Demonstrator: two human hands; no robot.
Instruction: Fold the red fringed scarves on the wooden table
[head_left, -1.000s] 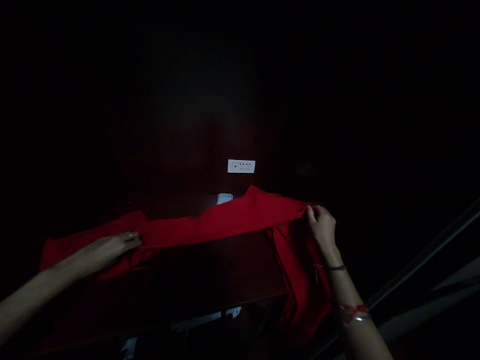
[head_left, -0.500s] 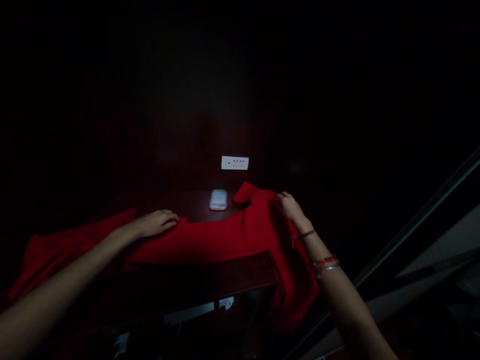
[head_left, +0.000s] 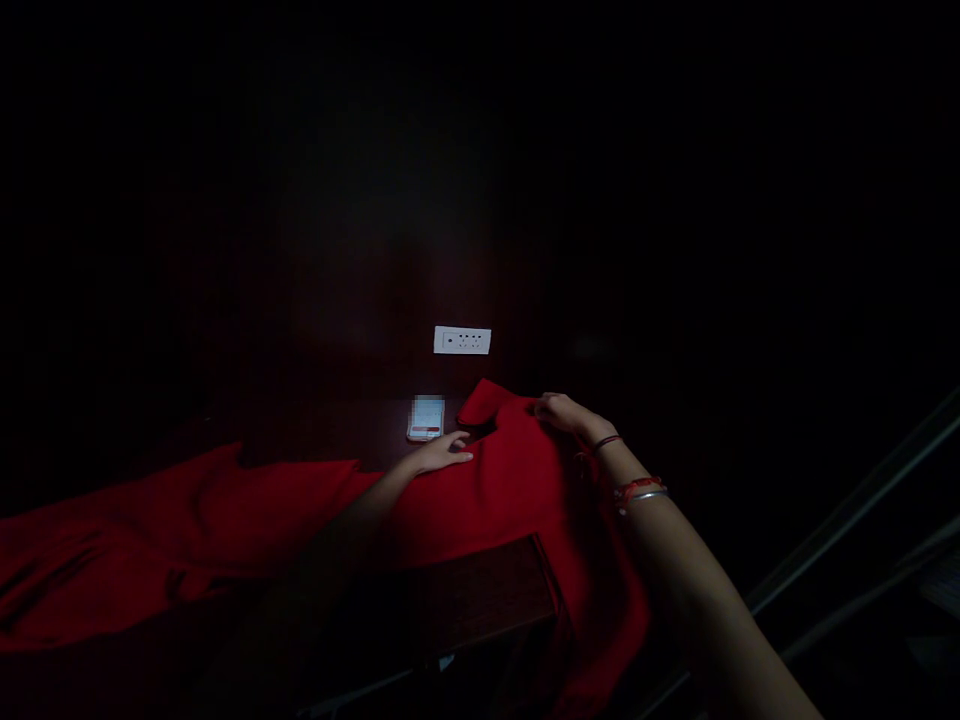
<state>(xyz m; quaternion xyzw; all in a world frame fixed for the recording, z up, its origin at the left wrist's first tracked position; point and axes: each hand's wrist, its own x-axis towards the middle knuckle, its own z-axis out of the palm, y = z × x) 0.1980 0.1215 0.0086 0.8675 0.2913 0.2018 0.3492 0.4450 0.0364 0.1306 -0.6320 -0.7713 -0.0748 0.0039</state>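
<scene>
A long red garment (head_left: 510,480) lies across a dark wooden table (head_left: 480,590), its right part hanging down over the edge. My left hand (head_left: 444,455) rests on the cloth near its far edge, fingers stretched out and slightly apart. At the garment's upper right, my right hand (head_left: 566,412) has its fingers closed on the fabric. A short red flap, perhaps a sleeve, sticks out to the left of that hand. Just behind my left hand lies a phone (head_left: 427,418) with its screen lit.
A white socket panel (head_left: 463,340) is on the dark wall behind the table. Pale diagonal edges (head_left: 817,530) cross the lower right. Below the table something white shows faintly. Most of the surroundings are too dark to make out.
My left hand has slid right along the cloth, from its left half to beside the phone. My right hand stays at the upper right corner, its fingers now curled tighter.
</scene>
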